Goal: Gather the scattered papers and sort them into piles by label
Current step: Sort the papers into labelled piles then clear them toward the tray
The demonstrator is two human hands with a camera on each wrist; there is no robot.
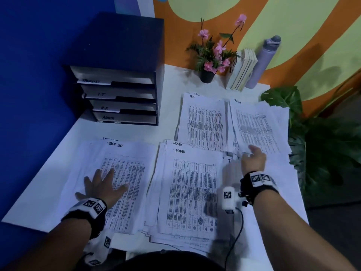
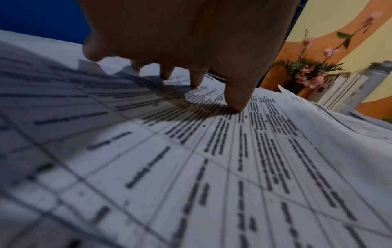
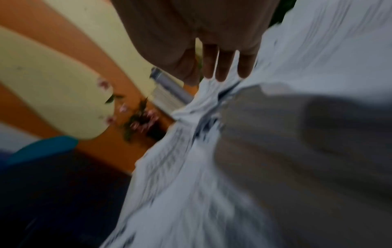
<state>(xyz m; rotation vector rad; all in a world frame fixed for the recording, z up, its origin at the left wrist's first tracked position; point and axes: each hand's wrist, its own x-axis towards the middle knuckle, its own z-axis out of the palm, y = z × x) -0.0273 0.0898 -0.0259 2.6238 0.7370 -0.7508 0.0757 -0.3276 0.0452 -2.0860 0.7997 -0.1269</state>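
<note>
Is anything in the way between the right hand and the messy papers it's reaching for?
No, nothing visible is. The right hand is already on the loose papers at the far right, its straight fingers touching their bunched edge. The left hand rests flat on the task list pile.

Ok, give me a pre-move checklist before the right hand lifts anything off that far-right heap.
1. Left hand flat on the TASK LIST pile, fingers spread: ok.
2. Right hand at the near edge of the far-right heap; grip: cannot tell, wrist view blurred.
3. Label on that heap's top sheet readable: not ok.
4. ADMIN pile label showing: ok.
5. H.R. pile label showing: ok.
6. Far-right heap squared: not ok, sheets fanned.
</note>
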